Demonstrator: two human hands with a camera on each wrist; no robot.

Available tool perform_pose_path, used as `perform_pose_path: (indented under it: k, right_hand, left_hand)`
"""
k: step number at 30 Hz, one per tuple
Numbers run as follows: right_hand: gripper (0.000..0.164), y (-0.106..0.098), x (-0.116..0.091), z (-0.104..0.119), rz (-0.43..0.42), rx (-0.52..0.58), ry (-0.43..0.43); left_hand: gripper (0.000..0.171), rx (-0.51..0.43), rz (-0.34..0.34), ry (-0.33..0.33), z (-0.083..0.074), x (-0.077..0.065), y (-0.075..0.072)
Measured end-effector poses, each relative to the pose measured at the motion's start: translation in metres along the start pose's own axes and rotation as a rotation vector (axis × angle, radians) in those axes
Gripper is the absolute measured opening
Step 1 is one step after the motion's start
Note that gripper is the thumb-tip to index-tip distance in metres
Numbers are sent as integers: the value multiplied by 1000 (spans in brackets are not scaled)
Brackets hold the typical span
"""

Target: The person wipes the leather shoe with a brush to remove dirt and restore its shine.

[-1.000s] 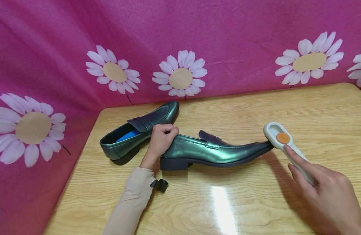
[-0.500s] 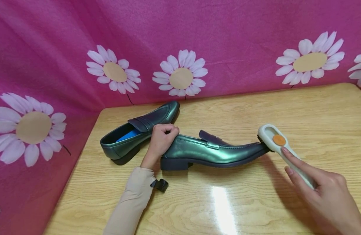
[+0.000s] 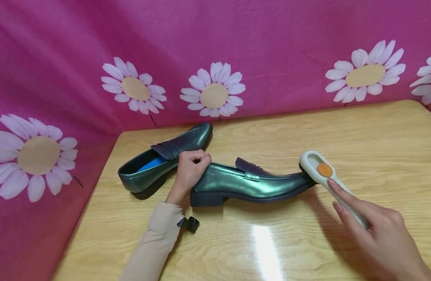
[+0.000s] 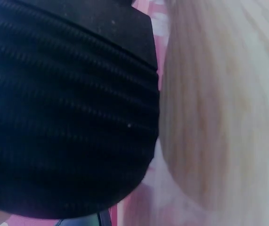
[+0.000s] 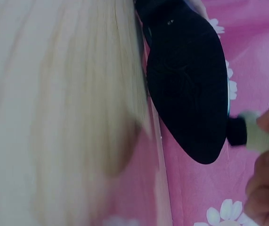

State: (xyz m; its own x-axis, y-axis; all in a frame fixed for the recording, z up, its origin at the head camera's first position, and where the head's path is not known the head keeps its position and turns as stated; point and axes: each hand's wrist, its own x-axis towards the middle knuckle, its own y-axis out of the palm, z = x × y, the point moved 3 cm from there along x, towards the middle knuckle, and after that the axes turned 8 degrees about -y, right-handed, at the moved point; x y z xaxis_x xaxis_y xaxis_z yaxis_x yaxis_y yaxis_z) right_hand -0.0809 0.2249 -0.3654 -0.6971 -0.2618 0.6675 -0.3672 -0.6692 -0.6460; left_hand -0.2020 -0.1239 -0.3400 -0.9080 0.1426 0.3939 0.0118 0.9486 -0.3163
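My left hand (image 3: 191, 168) grips the heel end of a dark green loafer (image 3: 250, 185), fingers curled over its back rim. The shoe is held with its toe pointing right, and its ridged black heel (image 4: 73, 113) fills much of the left wrist view. In my right hand (image 3: 380, 230) is a pale grey brush (image 3: 313, 166) with an orange button, held by its handle with the index finger along it. Its black bristles (image 5: 237, 131) meet the upper at the toe. The dark sole (image 5: 188, 84) faces the right wrist camera.
A second matching loafer (image 3: 166, 158) with a blue insole stands behind my left hand on the wooden table (image 3: 383, 148). A pink cloth (image 3: 282, 47) with white daisies hangs along the back and left. A black strap piece (image 3: 190, 224) sticks out from the left sleeve.
The brush has moved left, from the very tip of the toe a little way up the upper, with my right hand following. My left hand keeps its grip on the loafer.
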Motion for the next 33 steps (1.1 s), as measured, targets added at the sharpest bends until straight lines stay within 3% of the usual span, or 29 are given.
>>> perform_pose_path:
  k: [4,10,13,18,22,26,30,33]
  right_hand:
    - [51,0,0,-5,-1,-94,73]
    - [59,5,-3,3,82,-60,55]
    - [63,10,-4,11,141,31,12]
    - [64,18,-4,26,210,181,-133]
    - [70,20,-6,31,293,160,-122]
    - [68,23,-8,34,344,178,-177]
    - [66,24,-9,34,330,211,-256]
    - [59,24,-9,32,271,240,-263]
  left_hand:
    - [42,-3,-25,62,-1,-5,-2]
    - [42,3,-69,73,-1,-8,-3]
    - [41,11,-68,57,-2,-8,-3]
    - [40,40,-45,38,-5,-5,-3]
    - [40,55,-32,20,-5,-4,-4]
    - [41,53,-42,24,11,-2,-2]
    - [45,36,-70,88,26,-2,1]
    - [46,10,-115,199,25,-5,2]
